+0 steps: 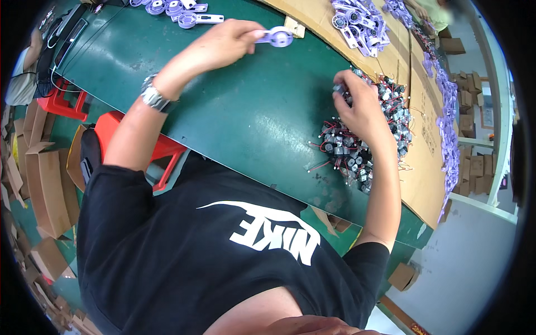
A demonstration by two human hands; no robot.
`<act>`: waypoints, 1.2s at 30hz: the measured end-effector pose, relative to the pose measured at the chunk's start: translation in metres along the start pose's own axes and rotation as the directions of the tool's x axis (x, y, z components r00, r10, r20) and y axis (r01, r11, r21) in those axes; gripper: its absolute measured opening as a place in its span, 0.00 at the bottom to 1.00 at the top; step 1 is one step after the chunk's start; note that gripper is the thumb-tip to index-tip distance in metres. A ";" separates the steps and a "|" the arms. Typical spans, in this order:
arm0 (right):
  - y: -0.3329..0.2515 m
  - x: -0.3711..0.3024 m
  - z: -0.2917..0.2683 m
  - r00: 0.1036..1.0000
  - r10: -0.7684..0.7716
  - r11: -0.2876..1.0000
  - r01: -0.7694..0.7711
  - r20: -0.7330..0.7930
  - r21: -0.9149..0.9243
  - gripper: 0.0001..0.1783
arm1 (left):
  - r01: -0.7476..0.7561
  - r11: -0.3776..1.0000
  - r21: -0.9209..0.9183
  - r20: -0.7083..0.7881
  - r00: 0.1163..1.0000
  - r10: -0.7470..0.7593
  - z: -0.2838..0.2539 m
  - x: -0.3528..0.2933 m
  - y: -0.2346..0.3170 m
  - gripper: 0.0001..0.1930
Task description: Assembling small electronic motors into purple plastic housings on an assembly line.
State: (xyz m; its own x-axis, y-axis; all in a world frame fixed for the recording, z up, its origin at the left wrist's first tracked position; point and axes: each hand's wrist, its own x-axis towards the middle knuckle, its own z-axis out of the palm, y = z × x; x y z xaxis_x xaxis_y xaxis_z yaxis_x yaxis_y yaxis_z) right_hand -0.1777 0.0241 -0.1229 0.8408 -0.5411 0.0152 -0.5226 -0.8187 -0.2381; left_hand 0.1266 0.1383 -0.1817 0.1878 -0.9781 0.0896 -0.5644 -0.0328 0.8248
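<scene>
Above the far side of the green table, my left hand (231, 44) pinches a lavender plastic housing (281, 37) by its narrow end. The housing's round, ring-shaped end points to the right. My right hand (362, 106) is at a heap of small motors (347, 146), with its thumb and fingers closed around a small grey motor (339, 89). Thin red and black wires stick out of the heap. The fingers partly cover the motor they hold, and my hand and forearm hide part of the heap.
More lavender housings (187, 19) lie at the table's far left edge, and another pile (363, 27) rests on a cardboard sheet (427, 145) along the right. Red stools (111, 131) stand by the green table (245, 106). Cardboard boxes (47, 184) crowd the floor at left.
</scene>
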 end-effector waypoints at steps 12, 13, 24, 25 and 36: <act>0.009 -0.003 -0.008 0.939 0.298 0.575 -0.034 -0.170 0.818 0.12 | 0.229 0.845 -0.483 0.288 0.953 -0.094 0.061 0.047 0.029 0.16; 0.013 -0.001 -0.003 0.949 0.257 0.571 0.004 -0.184 0.821 0.14 | 0.230 0.845 -0.482 0.290 0.953 -0.093 0.065 0.046 0.025 0.16; 0.004 0.010 0.036 0.876 0.320 0.796 -0.043 -0.359 0.604 0.05 | 0.179 0.724 -0.666 0.283 0.959 0.023 0.084 0.040 0.016 0.15; 0.002 0.010 0.035 0.877 0.322 0.795 -0.046 -0.356 0.605 0.05 | 0.168 0.711 -0.683 0.281 0.959 0.043 0.083 0.041 0.015 0.15; -0.008 0.015 0.032 0.869 0.016 0.992 0.047 -0.495 0.114 0.07 | 0.160 0.775 -0.611 0.302 0.953 0.041 0.074 0.033 0.030 0.15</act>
State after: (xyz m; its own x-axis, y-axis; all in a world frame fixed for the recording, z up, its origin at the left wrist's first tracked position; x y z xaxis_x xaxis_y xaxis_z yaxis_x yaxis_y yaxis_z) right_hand -0.1566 0.0283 -0.1517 0.6519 -0.5784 0.4903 -0.4634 -0.8157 -0.3462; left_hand 0.0563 0.0897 -0.1951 -0.0866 -0.9950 -0.0492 0.0836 -0.0565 0.9949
